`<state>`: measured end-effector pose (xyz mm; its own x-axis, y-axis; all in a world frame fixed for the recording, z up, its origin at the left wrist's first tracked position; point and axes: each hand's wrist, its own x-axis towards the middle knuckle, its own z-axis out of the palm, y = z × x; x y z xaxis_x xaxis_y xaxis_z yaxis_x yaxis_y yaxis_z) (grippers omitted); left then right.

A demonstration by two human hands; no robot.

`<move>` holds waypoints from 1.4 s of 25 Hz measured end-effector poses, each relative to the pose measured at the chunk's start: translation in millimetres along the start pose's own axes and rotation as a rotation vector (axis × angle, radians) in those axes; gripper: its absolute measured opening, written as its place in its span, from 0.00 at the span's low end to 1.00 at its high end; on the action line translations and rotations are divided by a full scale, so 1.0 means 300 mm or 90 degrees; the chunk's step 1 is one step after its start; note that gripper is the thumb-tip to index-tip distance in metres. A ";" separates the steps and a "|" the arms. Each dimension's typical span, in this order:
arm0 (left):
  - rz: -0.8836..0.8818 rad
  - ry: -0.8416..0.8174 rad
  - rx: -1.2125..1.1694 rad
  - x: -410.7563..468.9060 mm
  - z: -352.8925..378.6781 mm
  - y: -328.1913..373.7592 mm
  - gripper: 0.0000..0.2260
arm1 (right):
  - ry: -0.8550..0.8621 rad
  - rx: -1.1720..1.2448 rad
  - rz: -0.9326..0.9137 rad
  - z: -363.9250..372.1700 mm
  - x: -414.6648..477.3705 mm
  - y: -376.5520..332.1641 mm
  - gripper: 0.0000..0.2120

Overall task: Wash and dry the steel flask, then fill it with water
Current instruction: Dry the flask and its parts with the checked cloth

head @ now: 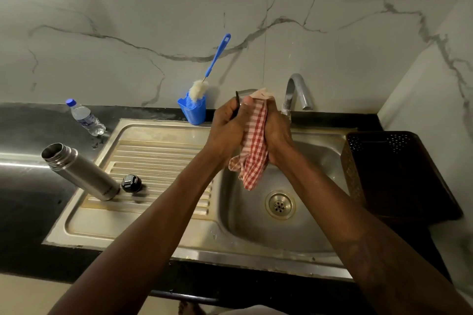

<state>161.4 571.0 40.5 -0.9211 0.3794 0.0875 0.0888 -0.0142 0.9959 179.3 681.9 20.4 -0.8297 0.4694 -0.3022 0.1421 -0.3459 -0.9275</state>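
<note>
Left hand [229,124] grips steel cap [246,92], right hand [279,133] clenched on checked cloth [254,153] above sink bowl [245,222]; steel flask [82,174] left of bowl: rigid, probably wet-slick, grab mid-body.

Brushed steel flask [82,174], dull sheen; scuffed stainless sink [179,245] at its three o'clock; woven checked cloth [254,151]; glossy blue plastic holder [193,112].

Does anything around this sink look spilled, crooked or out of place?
Hardly. A small puddle lies on the black counter beside the clear plastic bottle with a blue cap. The open steel flask seems to lean, probably the wide lens. The left hand grips a steel cup, the right hand a red checked cloth.
</note>
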 end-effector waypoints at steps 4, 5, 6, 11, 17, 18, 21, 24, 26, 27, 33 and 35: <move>-0.114 0.020 -0.332 0.011 -0.037 0.031 0.21 | -0.085 0.345 0.049 -0.058 0.010 -0.001 0.26; -0.152 0.030 -0.421 0.010 -0.046 0.038 0.21 | -0.062 0.452 0.045 -0.079 0.019 0.009 0.24; -0.177 0.038 -0.468 0.011 -0.056 0.038 0.18 | -0.040 0.527 0.030 -0.095 0.024 0.015 0.23; -0.221 0.051 -0.386 0.010 -0.063 0.016 0.05 | -0.054 0.552 0.012 -0.088 0.008 0.000 0.24; 0.016 0.016 0.215 0.004 -0.070 -0.057 0.15 | -0.171 0.415 0.142 -0.021 -0.018 0.004 0.32; 0.060 0.014 0.292 0.001 -0.066 -0.061 0.18 | -0.197 0.392 0.153 -0.018 -0.030 0.005 0.32; 0.144 -0.009 0.362 -0.005 -0.065 -0.047 0.33 | -0.264 0.375 0.137 -0.027 -0.061 0.014 0.31; 0.098 0.076 0.291 0.000 -0.064 -0.044 0.43 | -0.277 0.371 0.143 -0.024 -0.074 0.010 0.30; -0.017 0.111 0.127 0.007 -0.075 -0.053 0.40 | -0.282 0.404 0.140 -0.014 -0.066 0.001 0.29; -0.059 0.100 0.036 0.008 -0.088 -0.064 0.37 | -0.267 0.408 0.133 -0.009 -0.056 0.000 0.28; -0.111 -0.048 -0.210 0.005 -0.131 -0.096 0.24 | -0.057 0.183 0.028 -0.005 -0.033 -0.021 0.24; -0.147 -0.060 -0.264 -0.002 -0.128 -0.107 0.26 | 0.014 0.088 -0.060 0.001 -0.033 -0.042 0.26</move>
<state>144.4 535.7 9.4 -0.8590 0.4978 -0.1195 -0.2897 -0.2801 0.9152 185.7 681.2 35.0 -0.8233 0.5227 -0.2212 -0.0134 -0.4075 -0.9131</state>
